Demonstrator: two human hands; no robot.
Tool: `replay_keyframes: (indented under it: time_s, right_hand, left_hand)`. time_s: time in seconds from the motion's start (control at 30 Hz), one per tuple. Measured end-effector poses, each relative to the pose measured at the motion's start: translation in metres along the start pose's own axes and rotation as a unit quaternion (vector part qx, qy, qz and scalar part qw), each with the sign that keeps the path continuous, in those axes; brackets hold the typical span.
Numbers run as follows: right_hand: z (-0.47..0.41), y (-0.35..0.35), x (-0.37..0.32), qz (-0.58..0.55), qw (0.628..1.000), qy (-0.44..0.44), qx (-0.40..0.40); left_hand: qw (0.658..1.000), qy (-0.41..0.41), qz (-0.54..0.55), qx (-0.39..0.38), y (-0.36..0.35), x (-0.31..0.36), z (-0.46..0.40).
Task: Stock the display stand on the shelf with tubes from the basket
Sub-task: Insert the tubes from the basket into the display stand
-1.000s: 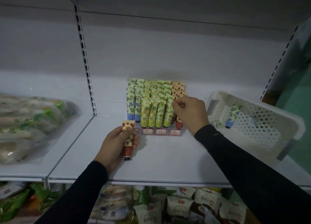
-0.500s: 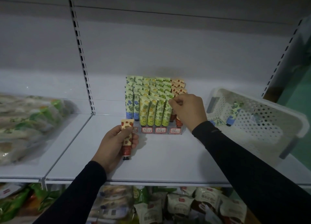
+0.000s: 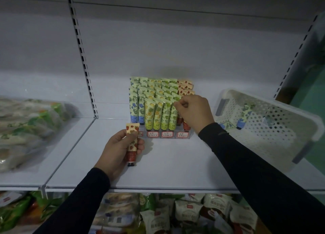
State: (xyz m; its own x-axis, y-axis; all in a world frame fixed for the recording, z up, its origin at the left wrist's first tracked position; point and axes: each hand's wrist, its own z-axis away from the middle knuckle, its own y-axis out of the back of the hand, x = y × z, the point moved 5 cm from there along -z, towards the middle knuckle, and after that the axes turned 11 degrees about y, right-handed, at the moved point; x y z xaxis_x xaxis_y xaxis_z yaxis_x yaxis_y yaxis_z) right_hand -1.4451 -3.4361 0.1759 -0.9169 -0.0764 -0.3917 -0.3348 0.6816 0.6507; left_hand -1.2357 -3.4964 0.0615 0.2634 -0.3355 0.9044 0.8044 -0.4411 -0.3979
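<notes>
A clear display stand [image 3: 167, 134] with red price labels sits mid-shelf, packed with rows of upright tubes [image 3: 158, 100] in blue, yellow, green and orange prints. My left hand [image 3: 119, 149] grips a strawberry-print tube [image 3: 132, 142] upright just in front of the stand's left end. My right hand [image 3: 194, 111] is at the stand's right front, fingers curled and pinching the top of a tube there; that tube is mostly hidden behind the hand. The white perforated basket [image 3: 274, 128] stands tilted on the right with two blue-capped tubes [image 3: 243, 116] inside.
Bagged goods [image 3: 29, 128] fill the left shelf section beyond an upright slotted rail [image 3: 82, 58]. The white shelf [image 3: 175, 167] runs under both hands. Packaged snacks [image 3: 175, 214] lie on the shelf below.
My right hand has stayed at the stand's right front column, shifting only slightly. My left hand keeps holding the strawberry tube in the same spot. The camera moved a little.
</notes>
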Motion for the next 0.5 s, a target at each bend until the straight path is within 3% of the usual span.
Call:
replay_keyframes:
  time_s: [0.5]
  right_hand:
    - [0.0009,-0.0035,0.0006,0.038,0.999,0.015,-0.029]
  left_hand:
    - [1.0,-0.002,-0.006,0.004,-0.0027,0.0017,0.0038]
